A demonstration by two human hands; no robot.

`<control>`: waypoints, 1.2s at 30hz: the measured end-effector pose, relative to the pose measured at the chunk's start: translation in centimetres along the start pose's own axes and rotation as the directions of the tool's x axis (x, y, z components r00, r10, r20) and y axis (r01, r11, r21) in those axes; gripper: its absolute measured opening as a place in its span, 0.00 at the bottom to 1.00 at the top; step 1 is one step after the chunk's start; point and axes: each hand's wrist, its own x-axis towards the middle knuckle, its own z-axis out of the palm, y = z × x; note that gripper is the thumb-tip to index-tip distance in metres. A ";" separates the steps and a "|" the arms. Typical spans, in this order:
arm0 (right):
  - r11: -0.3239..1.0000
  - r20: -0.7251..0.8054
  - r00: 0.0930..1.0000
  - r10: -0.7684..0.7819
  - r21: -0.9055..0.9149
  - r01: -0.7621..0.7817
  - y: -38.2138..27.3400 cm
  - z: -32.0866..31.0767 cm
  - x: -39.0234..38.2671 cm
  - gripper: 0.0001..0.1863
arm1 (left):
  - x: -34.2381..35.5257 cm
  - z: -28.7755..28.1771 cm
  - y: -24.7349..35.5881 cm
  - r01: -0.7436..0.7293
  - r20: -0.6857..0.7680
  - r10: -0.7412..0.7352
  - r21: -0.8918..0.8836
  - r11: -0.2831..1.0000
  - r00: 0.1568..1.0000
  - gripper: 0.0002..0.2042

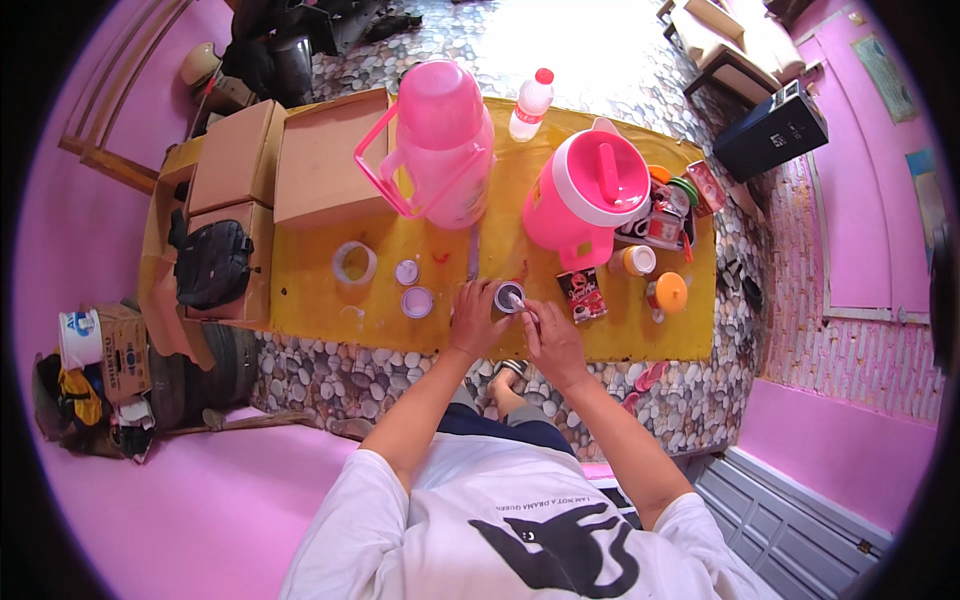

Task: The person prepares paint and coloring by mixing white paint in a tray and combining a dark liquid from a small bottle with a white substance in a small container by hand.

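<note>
My left hand (476, 315) is closed around a small cup (499, 297) with dark contents on the yellow table (390, 325). My right hand (548, 335) grips a pale spoon (518, 302) dipped into that cup. Just right of them lies a black-and-red packet (582, 295). To the left are a small lilac lid (416, 301), another small round lilac piece (407, 270) and a clear ring-shaped item (354, 261). Farther right stand a white-lidded jar (638, 260) and an orange-lidded jar (668, 292).
A pink flask (440, 160), pink jug (555, 205) and bottle (531, 108) stand behind my hands. Cardboard boxes (330, 175) and a black bag (213, 262) fill the left end; a heap of small items (665, 220) sits right. A pink wall (840, 420) borders the right side.
</note>
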 end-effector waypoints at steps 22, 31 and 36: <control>0.984 -0.067 0.997 -0.036 0.172 0.048 -12.9 -0.6 -0.2 0.08 | -4.3 -14.9 -0.9 -0.133 -0.149 0.132 0.004 0.991 0.980 0.32; 0.587 0.072 0.902 0.425 0.736 -0.336 -14.9 4.9 -0.6 0.11 | -4.3 -19.0 -6.1 -0.190 -0.126 0.192 0.028 0.981 0.973 0.32; 0.444 0.073 0.871 0.486 0.838 -0.318 -13.6 6.0 0.0 0.12 | -4.4 -19.5 -7.4 -0.176 -0.114 0.181 0.052 0.983 0.977 0.32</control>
